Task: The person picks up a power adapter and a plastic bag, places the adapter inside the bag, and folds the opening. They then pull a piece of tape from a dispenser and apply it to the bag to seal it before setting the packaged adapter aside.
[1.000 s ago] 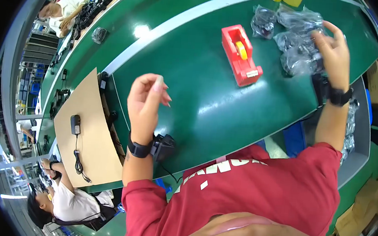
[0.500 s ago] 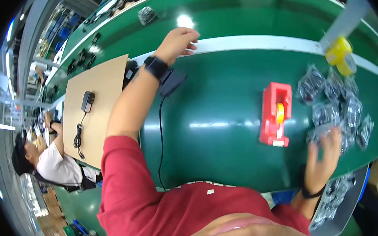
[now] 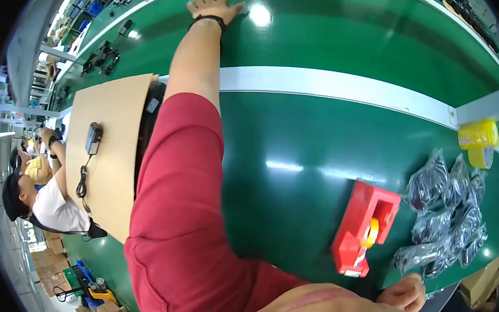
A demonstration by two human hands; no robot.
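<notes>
The left hand [image 3: 212,1] lay far out on the green table [image 3: 321,144], fingers spread flat, holding nothing. The right hand [image 3: 406,292] sat loosely curled at the near edge, seemingly empty, just below the red tape dispenser [image 3: 366,227] and bagged parts [image 3: 449,219].

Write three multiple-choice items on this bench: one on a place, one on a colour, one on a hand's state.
1. Where does the tape dispenser stand?
A. left of the bagged parts
B. on the cardboard sheet
C. beyond the white strip

2. What colour is the tape roll by the strip?
A. blue
B. yellow
C. white

3. How is the left hand?
A. fisted
B. gripping a cable
C. open, flat on the belt

A: the bags lie just right of it. B: plainly yellow. C: fingers spread, nothing held.
</notes>
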